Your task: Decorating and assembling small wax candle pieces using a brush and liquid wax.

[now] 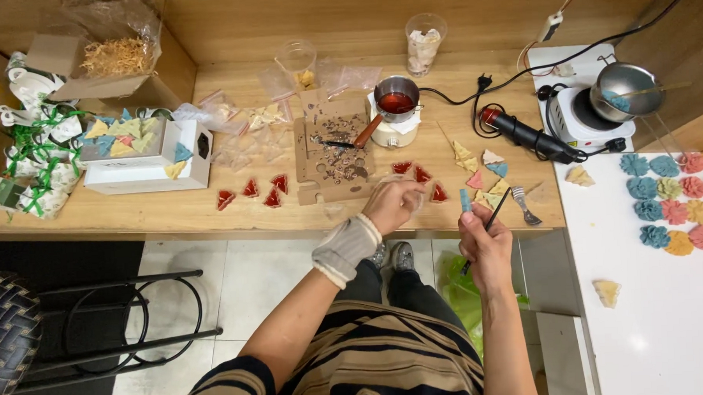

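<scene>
Your right hand [484, 246] sits nearest you, just off the wooden table's [134, 217] front edge, fingers closed around a thin black stick [489, 224] slanting up and away to the right, with a small pale blue piece [465, 200] pinched upright at the fingertips. Your left hand [392, 205], wrist wrapped in a grey band, curls narrowly to its left; what it holds cannot be told. Red triangular wax pieces [421, 174] lie just beyond both hands, nearer the left.

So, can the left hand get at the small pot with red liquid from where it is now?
Probably yes. The left hand is above the table edge, and the small pot stands straight beyond it. Only flat red triangles and a cardboard piece lie between.
</scene>
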